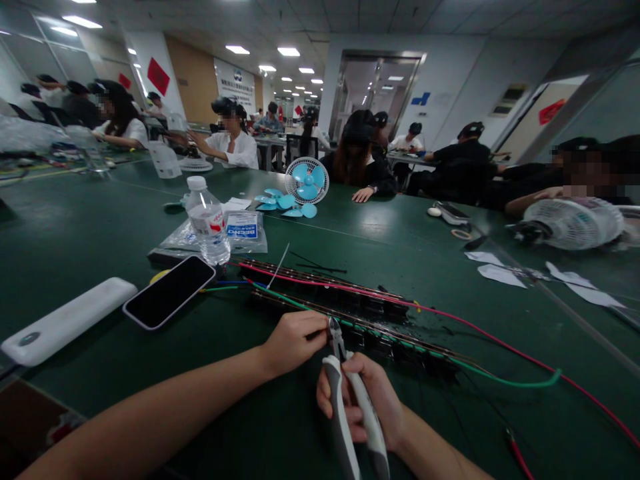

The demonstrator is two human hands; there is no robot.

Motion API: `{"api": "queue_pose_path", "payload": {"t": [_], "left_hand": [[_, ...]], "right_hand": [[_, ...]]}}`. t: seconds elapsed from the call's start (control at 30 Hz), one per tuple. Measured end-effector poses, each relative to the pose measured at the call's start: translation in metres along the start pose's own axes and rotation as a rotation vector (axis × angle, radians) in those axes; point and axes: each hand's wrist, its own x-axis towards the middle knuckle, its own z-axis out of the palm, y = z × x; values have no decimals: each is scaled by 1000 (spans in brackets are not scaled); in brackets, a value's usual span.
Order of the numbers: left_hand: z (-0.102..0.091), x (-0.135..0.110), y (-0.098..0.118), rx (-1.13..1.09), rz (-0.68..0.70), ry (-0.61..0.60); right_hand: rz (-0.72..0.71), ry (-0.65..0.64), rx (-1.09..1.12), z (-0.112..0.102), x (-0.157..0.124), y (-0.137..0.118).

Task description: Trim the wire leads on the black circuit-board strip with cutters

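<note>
My right hand [373, 397] is wrapped round the white-and-grey handles of a pair of diagonal cutters [338, 340]. Their jaws point away from me and meet the near edge of a long black strip [390, 343] that has thin metal lines along it. Beside the jaw tips, the fingers of my left hand [295, 340] are pinched together at the same strip; what lies between them is hidden. A green wire [525, 382] runs along this strip and past its right end. Behind it lies a second black strip [370, 300] with a red wire [450, 316] over it.
A white cable tie [279, 265] sticks up from the strips. On the left are a phone [170, 292], a long white device [70, 320] and a water bottle [207, 223]. Blue fan blades [300, 210] and a small fan [307, 180] stand farther back, near a co-worker's hand [363, 194].
</note>
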Motion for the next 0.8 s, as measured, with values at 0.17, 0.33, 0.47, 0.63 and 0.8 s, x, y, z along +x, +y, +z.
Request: {"api": "queue_pose_path", "payload": {"t": [0.17, 0.33, 0.47, 0.63, 0.8], "left_hand": [[0, 0, 0, -9, -6, 5], [0, 0, -1, -13, -13, 12], [1, 0, -2, -22, -23, 5], [0, 0, -1, -34, -31, -8], [0, 0, -1, -29, -32, -13]], "right_hand": [[-25, -29, -1, 2, 0, 2], [-27, -27, -13, 1, 1, 3], [-3, -13, -27, -2, 0, 1], [31, 70, -33, 8, -1, 0], [25, 257, -55, 22, -2, 2]]}}
